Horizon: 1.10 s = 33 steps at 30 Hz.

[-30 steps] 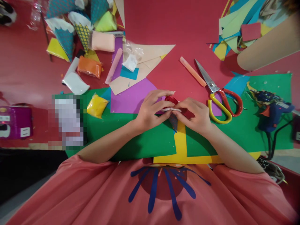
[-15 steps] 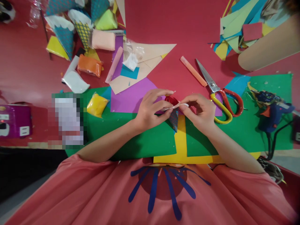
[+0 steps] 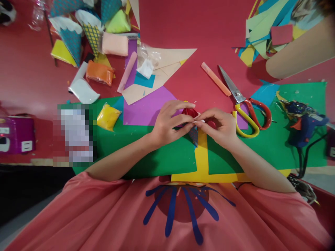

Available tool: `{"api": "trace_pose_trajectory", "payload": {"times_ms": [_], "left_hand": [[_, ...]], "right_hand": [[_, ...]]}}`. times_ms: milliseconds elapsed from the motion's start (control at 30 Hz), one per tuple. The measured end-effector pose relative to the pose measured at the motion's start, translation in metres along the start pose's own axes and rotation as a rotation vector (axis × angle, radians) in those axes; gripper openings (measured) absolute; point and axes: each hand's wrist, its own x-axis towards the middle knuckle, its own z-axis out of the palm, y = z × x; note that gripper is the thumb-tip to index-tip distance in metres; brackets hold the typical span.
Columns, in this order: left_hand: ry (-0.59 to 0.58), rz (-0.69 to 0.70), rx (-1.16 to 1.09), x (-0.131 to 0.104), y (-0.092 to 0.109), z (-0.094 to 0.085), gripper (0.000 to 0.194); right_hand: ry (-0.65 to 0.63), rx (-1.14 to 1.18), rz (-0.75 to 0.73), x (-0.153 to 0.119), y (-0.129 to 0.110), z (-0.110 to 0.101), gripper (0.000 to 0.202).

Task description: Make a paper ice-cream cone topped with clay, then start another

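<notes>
Over the middle of the green sheet, my left hand (image 3: 169, 122) is closed around a small patterned paper cone (image 3: 194, 136), its point hanging down and its red inside showing at the top. My right hand (image 3: 221, 127) pinches a bit of white clay (image 3: 199, 121) at the cone's rim. The fingertips of both hands meet there, and they hide much of the cone's front. To the right of my right hand lie large scissors (image 3: 237, 97) with one red and one yellow handle.
Finished-looking paper cones (image 3: 72, 38) with white tops lie at the upper left among clay packets, including an orange packet (image 3: 99, 73) and a yellow packet (image 3: 108, 116). A blue glue gun (image 3: 305, 130) rests at the right. Paper scraps (image 3: 264, 28) and a cardboard tube (image 3: 300, 52) occupy the upper right.
My right hand has moved slightly left, bringing the white clay in against the cone's rim and my left fingertips. My left hand has hardly moved.
</notes>
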Motion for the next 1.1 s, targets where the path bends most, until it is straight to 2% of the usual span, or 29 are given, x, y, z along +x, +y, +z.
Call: {"api": "trace_pose_trajectory", "payload": {"times_ms": [133, 200, 333, 433, 600, 733, 900, 1100], "left_hand": [[0.023, -0.041, -0.039, 0.0, 0.001, 0.0, 0.003], [0.025, -0.058, -0.043, 0.0, 0.002, -0.001, 0.003], [-0.017, -0.1, -0.033, -0.001, 0.003, -0.003, 0.002], [-0.041, -0.118, -0.019, -0.001, 0.004, -0.005, 0.004], [-0.062, -0.124, -0.016, 0.0, 0.002, -0.007, 0.005], [-0.037, -0.133, -0.063, 0.0, 0.002, -0.007, 0.003], [-0.072, -0.133, -0.081, 0.0, 0.003, -0.007, 0.009], [-0.115, -0.144, -0.127, -0.003, 0.0, -0.007, 0.014]], "right_hand": [[0.281, -0.01, 0.052, 0.004, 0.004, -0.006, 0.01], [0.326, -0.128, 0.041, 0.009, 0.007, -0.011, 0.008], [0.079, -0.527, -0.052, 0.016, 0.019, -0.019, 0.012], [0.0, -0.697, -0.104, 0.016, 0.022, -0.021, 0.024], [-0.129, -0.541, -0.171, 0.011, 0.009, -0.017, 0.038], [-0.208, -0.456, -0.116, 0.005, 0.007, -0.005, 0.059], [-0.2, -0.339, 0.014, 0.0, 0.013, 0.004, 0.056], [-0.176, -0.27, 0.061, 0.0, 0.014, 0.004, 0.053]]}}
